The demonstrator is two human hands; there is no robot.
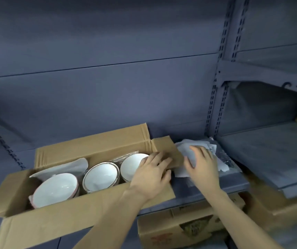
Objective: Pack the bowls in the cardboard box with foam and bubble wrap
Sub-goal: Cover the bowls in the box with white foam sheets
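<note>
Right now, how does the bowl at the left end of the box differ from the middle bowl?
The left bowl looks larger and has a pinkish rim; the middle bowl looks smaller, with a darker, gold-brown rim band. The left bowl tilts toward the camera on white foam; the middle bowl sits more level. Both are white inside and sit in the cardboard box.

head-worn view, down toward shelf (pixel 216 189)
</note>
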